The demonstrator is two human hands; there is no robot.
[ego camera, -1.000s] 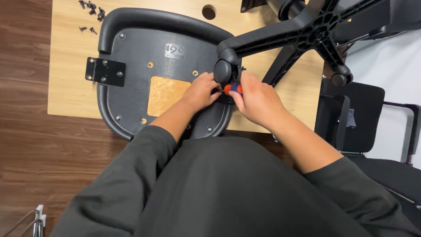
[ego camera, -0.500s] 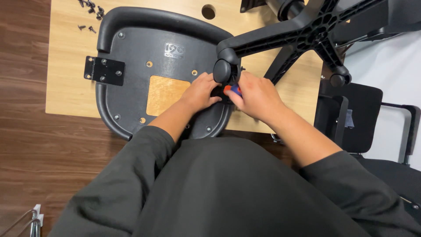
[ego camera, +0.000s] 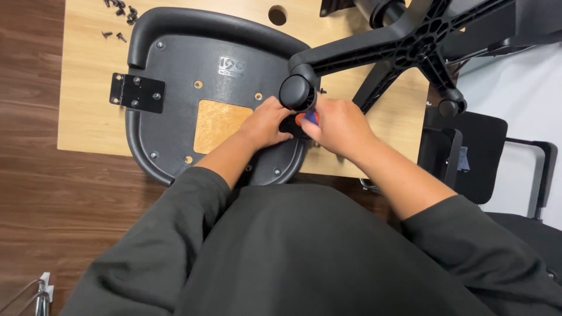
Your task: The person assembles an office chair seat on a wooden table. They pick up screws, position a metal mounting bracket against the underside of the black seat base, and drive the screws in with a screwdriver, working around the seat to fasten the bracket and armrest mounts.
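On the desk's near edge, my right hand [ego camera: 339,126] grips a red-and-blue tool [ego camera: 307,119] under the caster [ego camera: 296,92]; my left hand [ego camera: 268,122] is closed on the black part by the seat [ego camera: 175,93]. I judge I'm fastening here; next needs steady turning. Since earlier, both hands have barely shifted.

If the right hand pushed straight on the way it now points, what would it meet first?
Likely the left hand: the right hand points leftward with a red and blue tool handle, and the two hands nearly meet below the black caster. Depth is unclear.
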